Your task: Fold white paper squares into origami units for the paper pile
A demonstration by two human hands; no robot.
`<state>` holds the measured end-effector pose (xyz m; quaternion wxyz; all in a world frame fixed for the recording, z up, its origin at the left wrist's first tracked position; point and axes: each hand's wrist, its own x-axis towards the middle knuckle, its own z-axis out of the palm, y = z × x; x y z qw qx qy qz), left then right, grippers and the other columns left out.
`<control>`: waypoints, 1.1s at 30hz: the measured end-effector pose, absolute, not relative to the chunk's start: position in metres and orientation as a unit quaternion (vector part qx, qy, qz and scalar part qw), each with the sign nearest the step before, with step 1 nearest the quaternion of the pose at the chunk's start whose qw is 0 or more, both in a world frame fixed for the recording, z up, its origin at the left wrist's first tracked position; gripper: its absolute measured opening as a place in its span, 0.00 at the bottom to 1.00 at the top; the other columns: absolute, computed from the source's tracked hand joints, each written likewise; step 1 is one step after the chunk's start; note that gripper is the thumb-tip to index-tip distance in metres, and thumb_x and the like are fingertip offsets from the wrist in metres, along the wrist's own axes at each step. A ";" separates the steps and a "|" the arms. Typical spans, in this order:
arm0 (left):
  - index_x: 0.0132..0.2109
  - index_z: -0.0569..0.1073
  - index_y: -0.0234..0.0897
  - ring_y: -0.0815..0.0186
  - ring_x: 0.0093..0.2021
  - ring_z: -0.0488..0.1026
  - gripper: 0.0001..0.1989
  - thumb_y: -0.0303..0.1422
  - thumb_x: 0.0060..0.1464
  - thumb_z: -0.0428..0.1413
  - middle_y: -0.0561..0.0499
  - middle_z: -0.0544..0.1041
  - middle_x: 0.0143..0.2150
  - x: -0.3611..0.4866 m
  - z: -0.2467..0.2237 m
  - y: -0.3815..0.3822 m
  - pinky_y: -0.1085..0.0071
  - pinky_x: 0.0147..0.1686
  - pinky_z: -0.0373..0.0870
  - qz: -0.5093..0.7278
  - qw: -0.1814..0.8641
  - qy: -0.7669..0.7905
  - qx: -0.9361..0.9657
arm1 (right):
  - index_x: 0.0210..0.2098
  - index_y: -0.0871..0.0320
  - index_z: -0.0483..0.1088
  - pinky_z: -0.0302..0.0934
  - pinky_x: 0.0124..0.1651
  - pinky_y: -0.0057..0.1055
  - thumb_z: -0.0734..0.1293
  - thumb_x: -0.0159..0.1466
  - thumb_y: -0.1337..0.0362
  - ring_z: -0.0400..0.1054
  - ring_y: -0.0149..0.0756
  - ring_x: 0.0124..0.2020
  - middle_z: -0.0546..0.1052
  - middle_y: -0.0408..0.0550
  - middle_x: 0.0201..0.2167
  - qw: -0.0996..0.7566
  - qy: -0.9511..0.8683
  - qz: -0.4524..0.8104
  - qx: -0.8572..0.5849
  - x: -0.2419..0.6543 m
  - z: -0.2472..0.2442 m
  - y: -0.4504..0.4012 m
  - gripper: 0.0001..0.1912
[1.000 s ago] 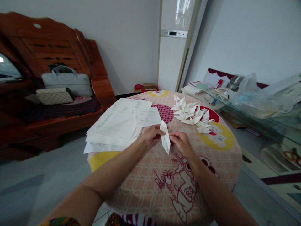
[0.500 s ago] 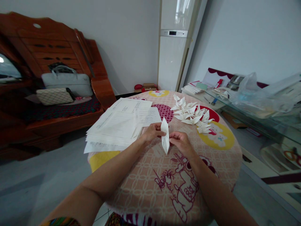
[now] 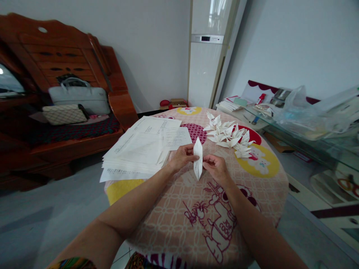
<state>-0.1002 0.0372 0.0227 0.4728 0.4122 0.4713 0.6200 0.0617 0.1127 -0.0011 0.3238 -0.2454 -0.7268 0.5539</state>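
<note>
A narrow white folded paper (image 3: 198, 160), pointed at both ends, stands upright between my hands above the table. My left hand (image 3: 183, 157) pinches its left edge, the thumb lying across its front. At the right edge, the fingers of my right hand (image 3: 215, 166) are pressed together and also grip the paper. Several white folded paper pieces (image 3: 228, 134) lie in a cluster beyond my right hand. Left of my hands rests a stack of printed paper sheets (image 3: 137, 149).
The round table (image 3: 174, 224) has a pink patterned cloth. A glass-topped stand (image 3: 294, 130) with plastic bags and papers is on the right. On the left is a wooden bench (image 3: 64, 144) with bags. Behind stands a tall white cabinet-like unit (image 3: 204, 71).
The folded paper has shifted slightly up and to the right and is more upright. Both hands keep their hold on it.
</note>
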 end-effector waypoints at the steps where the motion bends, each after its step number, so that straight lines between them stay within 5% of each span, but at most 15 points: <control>1: 0.38 0.76 0.31 0.69 0.28 0.72 0.16 0.28 0.37 0.66 0.51 0.77 0.29 -0.100 0.022 0.037 0.73 0.32 0.68 0.619 0.490 0.468 0.398 | 0.32 0.59 0.74 0.64 0.29 0.28 0.68 0.53 0.63 0.70 0.33 0.25 0.78 0.45 0.25 0.327 -0.731 0.546 -0.243 0.062 -0.003 0.113 0.07; 4: 0.40 0.77 0.31 0.66 0.29 0.74 0.19 0.27 0.36 0.66 0.49 0.79 0.31 -0.098 0.021 0.038 0.70 0.33 0.70 0.615 0.525 0.475 0.348 | 0.41 0.59 0.75 0.66 0.32 0.29 0.68 0.55 0.65 0.71 0.33 0.27 0.78 0.45 0.27 0.352 -0.758 0.496 -0.237 0.062 -0.004 0.113 0.14; 8: 0.38 0.78 0.30 0.68 0.26 0.72 0.18 0.25 0.33 0.65 0.49 0.79 0.30 -0.099 0.019 0.039 0.72 0.30 0.68 0.616 0.547 0.483 0.296 | 0.56 0.54 0.70 0.70 0.38 0.32 0.68 0.57 0.68 0.73 0.36 0.36 0.78 0.51 0.43 0.399 -0.810 0.376 -0.206 0.066 0.003 0.110 0.27; 14: 0.35 0.79 0.29 0.69 0.26 0.71 0.16 0.22 0.32 0.63 0.48 0.78 0.28 -0.103 0.014 0.042 0.72 0.30 0.65 0.613 0.581 0.465 0.265 | 0.43 0.50 0.79 0.68 0.52 0.37 0.64 0.61 0.71 0.72 0.40 0.48 0.77 0.50 0.47 0.405 -0.852 0.297 -0.145 0.067 0.010 0.107 0.16; 20: 0.37 0.76 0.31 0.71 0.24 0.70 0.20 0.22 0.31 0.66 0.53 0.76 0.27 -0.101 0.016 0.041 0.74 0.27 0.63 0.612 0.574 0.485 0.244 | 0.40 0.54 0.79 0.71 0.39 0.32 0.65 0.60 0.69 0.74 0.38 0.39 0.78 0.51 0.39 0.389 -0.825 0.381 -0.150 0.065 0.007 0.108 0.12; 28: 0.51 0.71 0.34 0.69 0.24 0.72 0.32 0.25 0.33 0.67 0.54 0.76 0.28 -0.098 0.022 0.037 0.74 0.26 0.65 0.598 0.538 0.518 0.292 | 0.34 0.56 0.78 0.69 0.39 0.33 0.68 0.60 0.65 0.74 0.39 0.35 0.79 0.50 0.33 0.367 -0.805 0.436 -0.167 0.065 0.010 0.108 0.06; 33: 0.52 0.68 0.35 0.69 0.23 0.71 0.31 0.25 0.37 0.64 0.54 0.75 0.26 -0.094 0.020 0.036 0.75 0.24 0.65 0.603 0.498 0.548 0.295 | 0.32 0.57 0.79 0.68 0.37 0.31 0.69 0.60 0.62 0.74 0.38 0.33 0.79 0.50 0.32 0.370 -0.781 0.467 -0.189 0.065 0.008 0.110 0.07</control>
